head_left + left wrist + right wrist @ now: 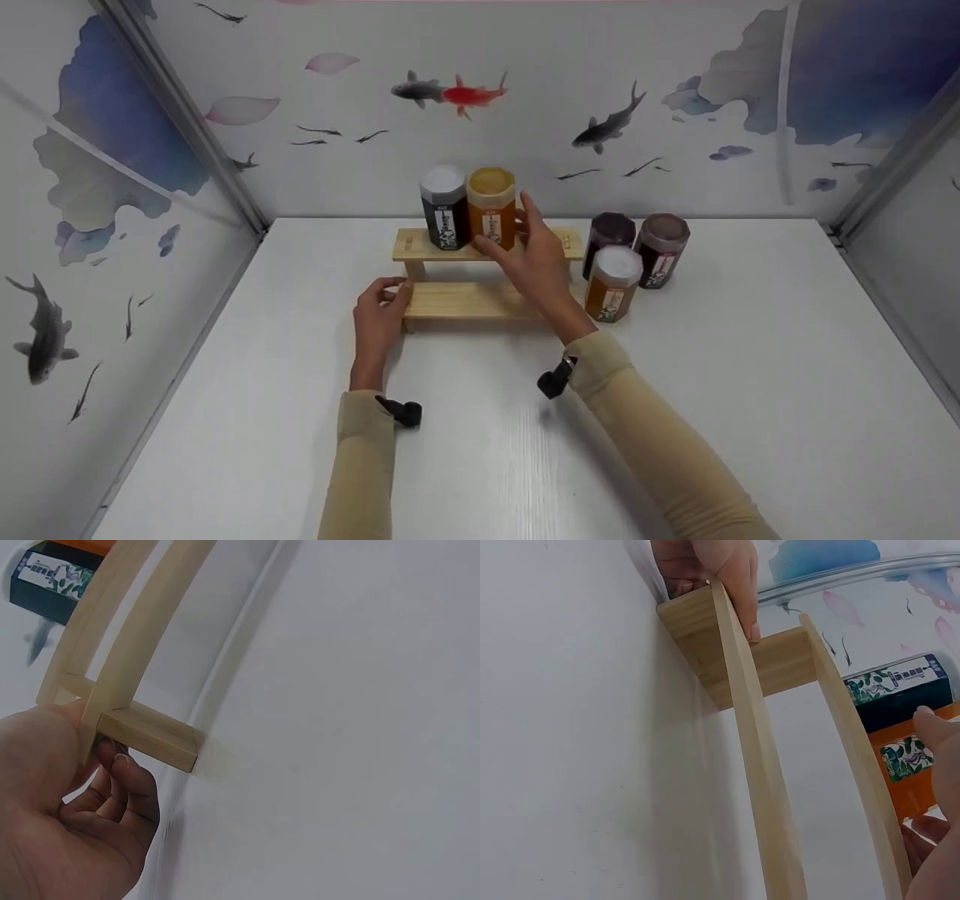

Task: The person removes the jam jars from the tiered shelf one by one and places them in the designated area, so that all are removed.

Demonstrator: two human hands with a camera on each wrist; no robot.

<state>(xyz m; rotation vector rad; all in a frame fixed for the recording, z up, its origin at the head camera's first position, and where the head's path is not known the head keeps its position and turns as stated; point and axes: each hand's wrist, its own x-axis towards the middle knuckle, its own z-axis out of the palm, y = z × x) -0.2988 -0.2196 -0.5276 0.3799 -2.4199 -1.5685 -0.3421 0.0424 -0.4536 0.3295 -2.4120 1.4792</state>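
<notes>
A two-step wooden rack (469, 301) stands on the table. My left hand (379, 315) grips the left end of its lower step; in the left wrist view the fingers (139, 780) curl beneath that end. On the upper step stand a dark jar with a white lid (444, 210) and, right beside it, an orange jar with a yellow lid (492, 202). My right hand (541, 259) holds the orange jar from its right side, thumb at the front. In the right wrist view the thumb (934, 727) lies near the orange jar's label (906, 757).
Right of the rack stand an amber jar with a white lid (615, 285) and two dark red jars, one at the back left (609, 232) and one at the right (662, 251). White panels (487, 45) with painted fish enclose the white table (480, 435).
</notes>
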